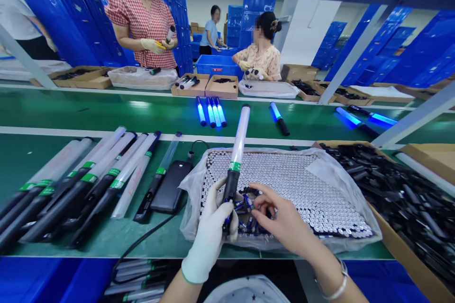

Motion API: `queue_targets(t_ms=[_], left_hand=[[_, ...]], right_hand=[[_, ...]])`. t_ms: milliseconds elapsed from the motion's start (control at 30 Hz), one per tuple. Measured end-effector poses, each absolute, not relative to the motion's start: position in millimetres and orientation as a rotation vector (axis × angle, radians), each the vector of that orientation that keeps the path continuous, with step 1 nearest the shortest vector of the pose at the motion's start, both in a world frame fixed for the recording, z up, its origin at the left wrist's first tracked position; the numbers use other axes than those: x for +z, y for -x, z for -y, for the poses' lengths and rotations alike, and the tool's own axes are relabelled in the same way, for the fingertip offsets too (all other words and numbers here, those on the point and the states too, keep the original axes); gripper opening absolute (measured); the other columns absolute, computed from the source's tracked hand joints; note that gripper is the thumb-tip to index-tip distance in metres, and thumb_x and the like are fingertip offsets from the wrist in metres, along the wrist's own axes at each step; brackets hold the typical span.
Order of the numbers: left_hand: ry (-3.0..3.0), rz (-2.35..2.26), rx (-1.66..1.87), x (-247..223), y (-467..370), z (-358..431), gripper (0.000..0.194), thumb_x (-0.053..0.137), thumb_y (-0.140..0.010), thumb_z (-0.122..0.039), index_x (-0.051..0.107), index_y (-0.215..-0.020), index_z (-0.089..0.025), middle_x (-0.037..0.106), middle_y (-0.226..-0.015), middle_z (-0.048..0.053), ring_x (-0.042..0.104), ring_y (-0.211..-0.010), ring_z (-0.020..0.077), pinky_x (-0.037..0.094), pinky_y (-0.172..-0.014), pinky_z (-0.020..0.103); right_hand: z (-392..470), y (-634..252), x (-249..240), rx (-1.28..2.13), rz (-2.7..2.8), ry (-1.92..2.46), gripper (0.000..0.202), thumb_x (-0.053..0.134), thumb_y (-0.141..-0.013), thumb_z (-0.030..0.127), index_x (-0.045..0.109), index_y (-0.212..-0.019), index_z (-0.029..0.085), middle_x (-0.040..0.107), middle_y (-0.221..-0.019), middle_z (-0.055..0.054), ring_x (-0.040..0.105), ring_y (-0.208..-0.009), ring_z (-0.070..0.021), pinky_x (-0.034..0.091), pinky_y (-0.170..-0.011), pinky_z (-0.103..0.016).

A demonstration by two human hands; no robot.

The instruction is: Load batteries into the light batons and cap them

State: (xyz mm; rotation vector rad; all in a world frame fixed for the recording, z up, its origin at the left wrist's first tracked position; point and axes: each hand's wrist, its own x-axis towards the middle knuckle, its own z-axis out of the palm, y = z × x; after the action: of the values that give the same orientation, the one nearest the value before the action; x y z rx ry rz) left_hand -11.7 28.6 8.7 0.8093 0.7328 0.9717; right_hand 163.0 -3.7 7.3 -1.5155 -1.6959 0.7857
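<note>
My left hand (211, 229), in a white glove, is wrapped round the black handle of a light stick (239, 144), whose clear tube with a green band points up and away. Bare, my right hand (280, 215) is just right of it, thumb and fingers apart, over loose blue batteries (245, 206) at the near side of a plastic-lined tray (371, 227). Nothing shows between its fingers. Rows of upright batteries with silvery ends (284, 175) fill most of the tray.
Several light sticks (106, 175) and a black power bank (172, 185) with a cable lie at left. A box of black parts (394, 189) stands at right. Glowing blue sticks (215, 112) rest on the green belt (152, 113); people work beyond it.
</note>
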Motion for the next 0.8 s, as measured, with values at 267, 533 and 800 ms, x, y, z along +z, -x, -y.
queue_targets(t_ms=[267, 533, 800], left_hand=[[-0.803, -0.806, 0.884, 9, 14, -26, 0.074, 0.052, -0.080, -0.019, 0.024, -0.147, -0.031, 0.041, -0.058, -0.007, 0.035, -0.045, 0.0080, 0.020, -0.039, 0.013], [-0.870, -0.859, 0.900, 4, 6, -30, 0.059, 0.056, -0.088, -0.045, 0.038, -0.141, -0.025, 0.035, -0.047, -0.010, 0.023, -0.033, 0.0057, 0.020, -0.031, 0.014], [-0.814, -0.943, 0.982, -2, 5, -29, 0.059, 0.053, -0.086, -0.060, 0.049, -0.135, -0.028, 0.049, -0.055, -0.004, 0.031, -0.033, 0.0069, 0.027, -0.030, 0.018]], right_hand=[[12, -146, 7, 0.708, 1.337, 1.431, 0.022, 0.063, -0.083, 0.028, 0.066, -0.104, 0.023, 0.069, -0.079, -0.001, 0.058, -0.064, -0.0143, 0.042, -0.056, -0.027], [4, -134, 12, 0.465, 1.310, 1.380, 0.012, 0.070, -0.081, 0.029, 0.072, -0.091, 0.024, 0.068, -0.078, -0.002, 0.063, -0.069, -0.0160, 0.052, -0.065, -0.029], [2, -113, 8, 0.517, 1.357, 1.309, 0.015, 0.073, -0.079, 0.022, 0.075, -0.093, 0.025, 0.066, -0.081, -0.004, 0.064, -0.072, -0.0176, 0.055, -0.066, -0.032]])
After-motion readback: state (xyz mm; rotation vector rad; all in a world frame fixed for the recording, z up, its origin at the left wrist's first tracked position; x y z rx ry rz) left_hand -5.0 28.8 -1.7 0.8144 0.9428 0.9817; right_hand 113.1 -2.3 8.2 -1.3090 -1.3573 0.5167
